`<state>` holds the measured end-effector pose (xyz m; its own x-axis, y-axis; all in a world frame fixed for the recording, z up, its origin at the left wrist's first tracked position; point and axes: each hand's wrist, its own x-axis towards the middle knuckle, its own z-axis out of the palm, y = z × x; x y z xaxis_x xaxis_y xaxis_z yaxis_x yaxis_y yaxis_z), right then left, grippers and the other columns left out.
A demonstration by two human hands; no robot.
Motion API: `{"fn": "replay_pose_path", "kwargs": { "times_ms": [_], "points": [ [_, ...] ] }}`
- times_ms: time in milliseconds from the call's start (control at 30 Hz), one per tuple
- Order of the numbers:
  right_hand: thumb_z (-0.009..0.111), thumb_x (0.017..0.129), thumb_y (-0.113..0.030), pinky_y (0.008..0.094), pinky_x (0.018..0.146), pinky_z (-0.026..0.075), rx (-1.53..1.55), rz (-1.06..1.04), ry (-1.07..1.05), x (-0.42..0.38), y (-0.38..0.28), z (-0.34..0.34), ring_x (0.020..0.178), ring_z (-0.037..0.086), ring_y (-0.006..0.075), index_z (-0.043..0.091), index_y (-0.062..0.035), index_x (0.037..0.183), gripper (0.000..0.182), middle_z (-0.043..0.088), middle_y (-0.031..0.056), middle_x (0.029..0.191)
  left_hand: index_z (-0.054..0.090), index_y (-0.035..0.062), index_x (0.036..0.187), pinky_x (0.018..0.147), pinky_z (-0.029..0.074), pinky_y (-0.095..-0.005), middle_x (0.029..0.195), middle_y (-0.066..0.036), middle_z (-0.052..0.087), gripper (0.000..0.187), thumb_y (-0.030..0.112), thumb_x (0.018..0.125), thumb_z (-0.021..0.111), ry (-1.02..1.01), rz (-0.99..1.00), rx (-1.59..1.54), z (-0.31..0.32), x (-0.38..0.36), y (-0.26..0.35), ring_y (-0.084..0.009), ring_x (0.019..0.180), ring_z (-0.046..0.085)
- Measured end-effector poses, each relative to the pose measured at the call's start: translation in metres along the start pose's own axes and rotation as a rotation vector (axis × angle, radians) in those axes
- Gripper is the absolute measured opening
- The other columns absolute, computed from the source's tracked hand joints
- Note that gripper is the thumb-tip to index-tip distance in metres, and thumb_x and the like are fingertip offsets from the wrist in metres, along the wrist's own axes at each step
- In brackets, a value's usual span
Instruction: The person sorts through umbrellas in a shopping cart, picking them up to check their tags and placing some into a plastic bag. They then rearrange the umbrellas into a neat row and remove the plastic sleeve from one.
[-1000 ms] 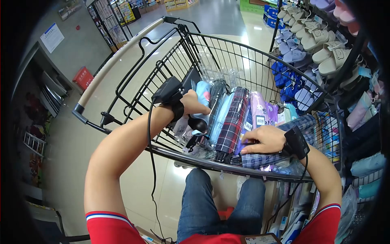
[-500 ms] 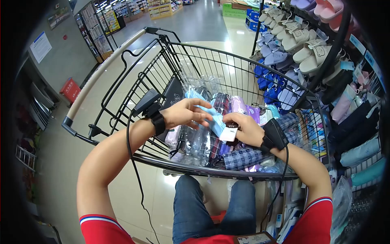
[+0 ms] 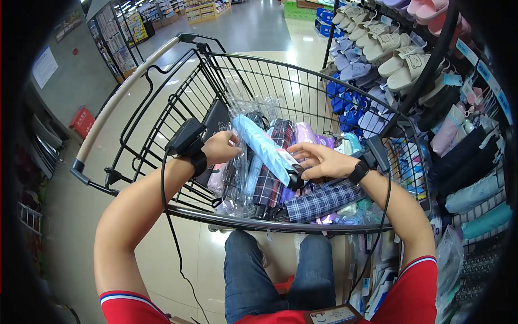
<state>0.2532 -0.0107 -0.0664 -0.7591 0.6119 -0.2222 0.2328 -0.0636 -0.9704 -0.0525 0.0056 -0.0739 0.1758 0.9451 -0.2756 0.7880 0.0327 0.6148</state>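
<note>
A light blue folded umbrella (image 3: 261, 150) lies slantwise on top of the pile in the shopping cart, its dark handle end toward my right hand. My right hand (image 3: 326, 161) is beside that handle and its white tag, fingers spread and thumb apart. To the left of the umbrella, my left hand (image 3: 218, 148) is next to clear plastic wrapping, its fingers loosely bent and apart. Under and around them lie a dark plaid umbrella (image 3: 268, 184), a blue-white checked umbrella (image 3: 324, 203) and a purple package (image 3: 305, 133).
The black wire cart (image 3: 270, 222) has a beige push handle (image 3: 129, 89) at the left. Racks of slippers (image 3: 388, 54) and hanging folded umbrellas (image 3: 475, 197) stand close on the right. Cables run from both wrist devices. A red box (image 3: 82, 123) stands by the left wall.
The light blue umbrella, earlier between both hands, now lies across the pile. My left hand has drawn back leftward from it, and my right hand's fingers have opened off the handle and tag.
</note>
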Motion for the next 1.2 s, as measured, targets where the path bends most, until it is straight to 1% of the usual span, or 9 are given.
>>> {"fn": "replay_pose_path", "kwargs": {
  "times_ms": [133, 467, 533, 667, 767, 933, 1033, 1133, 1200],
  "points": [
    [0.069, 0.079, -0.007, 0.0253, 0.081, 0.049, 0.113, 0.146, 0.109, 0.001, -0.004, 0.000, 0.095, 0.060, 0.0145, 0.033, 0.0013, 0.135, 0.067, 0.056, 0.0111, 0.111, 0.050, -0.0050, 0.117, 0.073, 0.049, -0.0273, 0.098, -0.014, 0.062, 0.044, 0.017, 0.082, 0.063, -0.044, 0.023, -0.032, 0.000, -0.001, 0.000, -0.0172, 0.085, 0.060],
    [0.058, 0.085, -0.008, 0.0289, 0.069, 0.056, 0.378, 0.061, 0.448, 0.013, 0.007, -0.006, 0.082, 0.063, 0.0149, 0.055, 0.0038, 0.108, 0.026, 0.061, 0.0089, 0.093, 0.049, -0.0061, 0.118, 0.076, 0.049, -0.0282, 0.100, -0.017, 0.062, 0.049, 0.022, 0.081, 0.064, -0.057, 0.001, 0.069, 0.003, -0.001, -0.003, -0.0196, 0.087, 0.061],
    [0.060, 0.085, -0.012, 0.0291, 0.068, 0.057, 0.364, 0.064, 0.417, 0.011, 0.011, -0.012, 0.088, 0.062, 0.0154, 0.044, 0.0030, 0.123, 0.044, 0.057, 0.0119, 0.105, 0.045, -0.0084, 0.119, 0.076, 0.049, -0.0280, 0.099, -0.020, 0.061, 0.055, 0.027, 0.081, 0.064, 0.015, -0.037, 0.202, 0.005, 0.000, -0.005, -0.0206, 0.087, 0.061],
    [0.068, 0.080, -0.028, 0.0357, 0.080, 0.049, -0.496, -0.194, 0.783, 0.017, 0.030, 0.000, 0.100, 0.055, 0.0251, 0.022, 0.0007, 0.139, 0.080, 0.048, 0.0196, 0.115, 0.034, -0.0151, 0.121, 0.074, 0.050, -0.0306, 0.098, -0.027, 0.060, 0.077, 0.043, 0.079, 0.063, 0.114, -0.183, 0.335, 0.006, -0.006, 0.003, -0.0251, 0.090, 0.062],
    [0.066, 0.079, -0.038, 0.0445, 0.093, 0.042, -0.752, -0.244, 0.478, 0.015, 0.014, 0.042, 0.112, 0.046, 0.0418, 0.023, -0.0033, 0.140, 0.082, 0.039, 0.0270, 0.127, 0.014, -0.0180, 0.133, 0.082, 0.053, -0.0455, 0.129, -0.036, 0.039, 0.101, 0.056, 0.080, 0.060, -0.185, -0.289, 0.049, 0.000, -0.017, 0.017, -0.0397, 0.118, 0.048],
    [0.062, 0.081, -0.030, 0.0430, 0.070, 0.049, -0.951, -0.068, 0.379, 0.021, 0.014, 0.059, 0.080, 0.060, 0.0406, 0.027, -0.0134, 0.142, 0.072, 0.056, 0.0256, 0.104, 0.009, -0.0175, 0.135, 0.088, 0.050, -0.0397, 0.130, -0.037, 0.038, 0.121, 0.063, 0.068, 0.069, -0.324, -0.181, 0.271, 0.015, -0.021, 0.013, -0.0380, 0.122, 0.045],
    [0.054, 0.080, -0.021, 0.0399, 0.064, 0.050, -0.708, -0.026, 0.380, 0.016, 0.005, 0.033, 0.066, 0.063, 0.0323, 0.038, -0.0133, 0.137, 0.059, 0.065, 0.0171, 0.085, 0.017, -0.0192, 0.131, 0.080, 0.052, -0.0344, 0.120, -0.037, 0.047, 0.119, 0.063, 0.064, 0.073, -0.321, -0.123, 0.441, 0.016, -0.007, -0.002, -0.0347, 0.114, 0.052],
    [0.050, 0.082, -0.013, 0.0242, 0.060, 0.049, 0.066, -0.081, 0.447, 0.010, -0.015, -0.005, 0.071, 0.061, 0.0126, 0.048, -0.0060, 0.130, 0.049, 0.062, 0.0077, 0.098, 0.033, -0.0206, 0.118, 0.068, 0.054, -0.0313, 0.101, -0.030, 0.058, 0.107, 0.061, 0.062, 0.076, -0.339, -0.123, 0.311, 0.009, -0.018, 0.012, -0.0298, 0.087, 0.065],
    [0.049, 0.082, -0.012, 0.0262, 0.075, 0.051, 0.286, -0.068, 0.439, -0.017, -0.046, -0.018, 0.085, 0.060, 0.0133, 0.049, -0.0040, 0.127, 0.046, 0.059, 0.0088, 0.106, 0.036, -0.0196, 0.114, 0.065, 0.054, -0.0322, 0.091, -0.025, 0.061, 0.102, 0.057, 0.062, 0.078, -0.323, -0.148, 0.221, 0.009, -0.019, 0.013, -0.0270, 0.075, 0.066]
  ]
}}
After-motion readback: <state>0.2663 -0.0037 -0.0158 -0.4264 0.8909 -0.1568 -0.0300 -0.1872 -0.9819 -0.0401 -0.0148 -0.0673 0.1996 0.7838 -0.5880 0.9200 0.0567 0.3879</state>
